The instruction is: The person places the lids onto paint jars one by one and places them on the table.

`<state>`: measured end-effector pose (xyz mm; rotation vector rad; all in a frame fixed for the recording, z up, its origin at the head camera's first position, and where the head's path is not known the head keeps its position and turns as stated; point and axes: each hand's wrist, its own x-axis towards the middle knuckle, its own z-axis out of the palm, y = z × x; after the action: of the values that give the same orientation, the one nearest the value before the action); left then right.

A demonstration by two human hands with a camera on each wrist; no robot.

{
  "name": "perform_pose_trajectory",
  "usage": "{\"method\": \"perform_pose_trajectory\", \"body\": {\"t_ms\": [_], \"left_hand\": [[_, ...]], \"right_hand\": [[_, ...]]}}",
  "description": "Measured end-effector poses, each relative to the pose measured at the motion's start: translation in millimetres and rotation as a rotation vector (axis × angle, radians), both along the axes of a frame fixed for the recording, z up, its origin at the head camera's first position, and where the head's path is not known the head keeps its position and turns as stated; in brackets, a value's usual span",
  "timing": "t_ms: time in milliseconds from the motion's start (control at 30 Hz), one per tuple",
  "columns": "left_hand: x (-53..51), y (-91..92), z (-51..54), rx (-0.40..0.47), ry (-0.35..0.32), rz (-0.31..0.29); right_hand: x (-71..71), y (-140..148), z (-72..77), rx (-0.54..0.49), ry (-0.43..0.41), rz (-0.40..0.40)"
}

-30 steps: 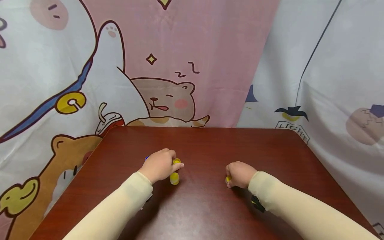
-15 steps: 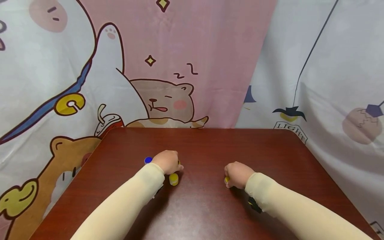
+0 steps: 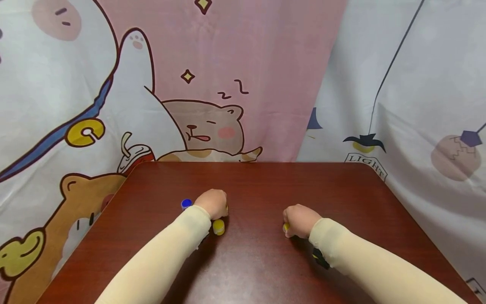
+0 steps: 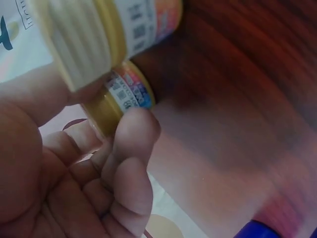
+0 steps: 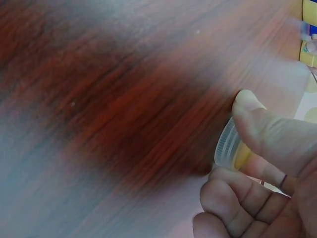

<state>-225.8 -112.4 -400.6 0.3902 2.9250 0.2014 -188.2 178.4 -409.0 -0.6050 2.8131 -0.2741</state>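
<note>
My left hand (image 3: 212, 203) holds a small yellow paint jar (image 4: 126, 91) between thumb and fingers, low at the tabletop; in the head view the hand mostly hides it. Another yellow paint jar (image 3: 218, 227) with a ribbed, pale cap stands close by on the near side, large in the left wrist view. To the left is a jar with a blue top (image 3: 186, 204), partly behind the hand. Farther right, my right hand (image 3: 301, 220) pinches a small round lid (image 5: 228, 146), translucent and ribbed at the rim, yellow inside, just over the table.
The dark red-brown wooden table (image 3: 250, 261) spans the view, with rounded far corners. Behind it hangs a cartoon-printed curtain (image 3: 281, 84).
My left hand has turned and shifted a little right, covering the jar it holds and uncovering more of the blue-topped one. The right hand keeps its grip almost unmoved.
</note>
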Motion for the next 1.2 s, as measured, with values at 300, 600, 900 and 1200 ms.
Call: {"method": "perform_pose_trajectory", "body": {"t_ms": [300, 600, 900, 1200], "left_hand": [[-2.7, 0.1, -1.3, -0.016, 0.008, -0.018], [-1.5, 1.0, -2.9, -0.010, 0.013, -0.020], [-2.8, -0.2, -5.5, -0.017, 0.010, -0.024], [-2.9, -4.2, -3.4, 0.017, -0.006, -0.005]], "right_hand": [[0.3, -0.9, -0.9, -0.008, 0.015, -0.010], [0.2, -0.3, -3.2, 0.009, -0.005, -0.027], [1.6, -0.5, -3.7, 0.017, 0.014, -0.019], [0.4, 0.7, -3.7, 0.012, 0.018, -0.003]]}}
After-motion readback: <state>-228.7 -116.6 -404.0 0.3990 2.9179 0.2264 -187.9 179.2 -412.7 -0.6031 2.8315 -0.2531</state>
